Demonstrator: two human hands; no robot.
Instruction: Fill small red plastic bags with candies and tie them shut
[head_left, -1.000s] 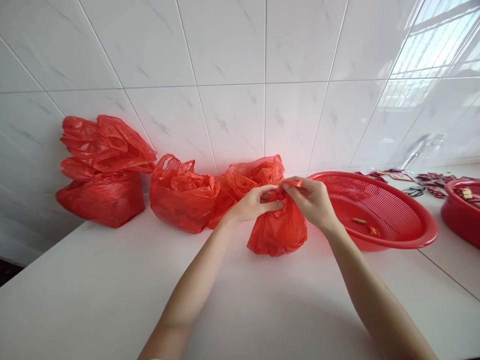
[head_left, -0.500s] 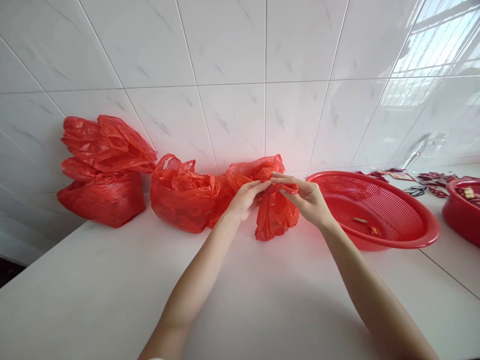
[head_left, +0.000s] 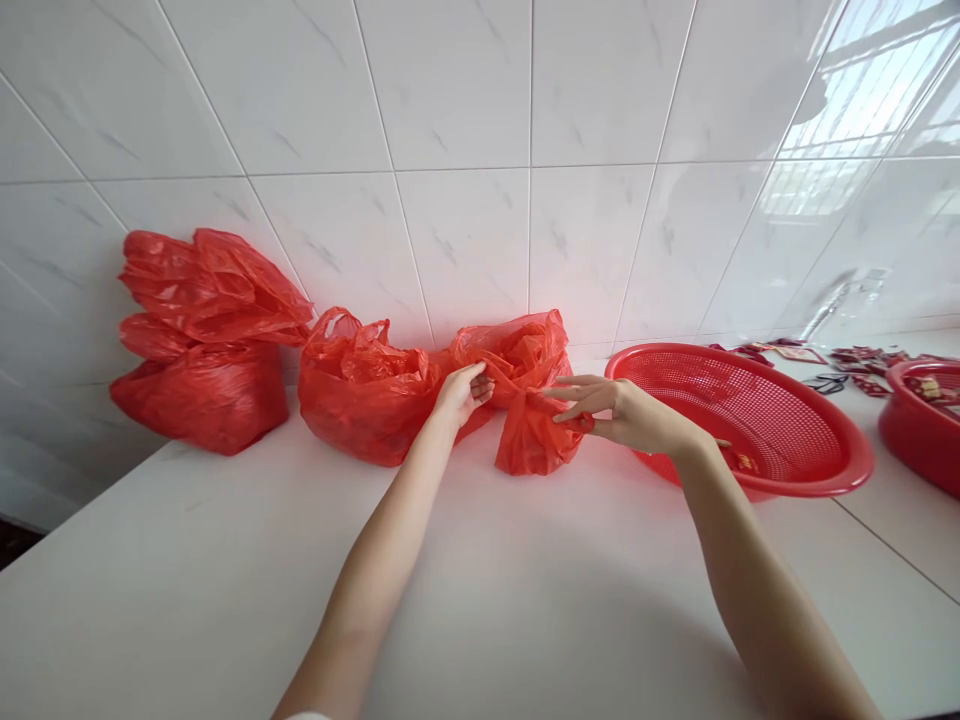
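Observation:
A small knotted red plastic bag [head_left: 534,443] stands on the white counter [head_left: 480,580], against a larger crumpled red bag [head_left: 517,350] at the wall. My right hand [head_left: 619,412] is open, its fingers stretched out to the left, with the fingertips and thumb touching the small bag's right side. My left hand [head_left: 459,393] rests with loosely bent fingers against the larger bag's left side and grips nothing. Both forearms reach in from the bottom edge.
Two more red bags stand along the tiled wall, one [head_left: 364,390] beside my left hand and a bigger one [head_left: 202,340] at the far left. A red perforated basket [head_left: 817,480] sits right of my right hand. A red bowl [head_left: 919,430], scissors [head_left: 825,382] and small red packets lie far right.
Both hands had the small bag pinched at its top and lifted. The bag has since gone back toward the wall and down onto the counter, and both hands have opened and drawn apart.

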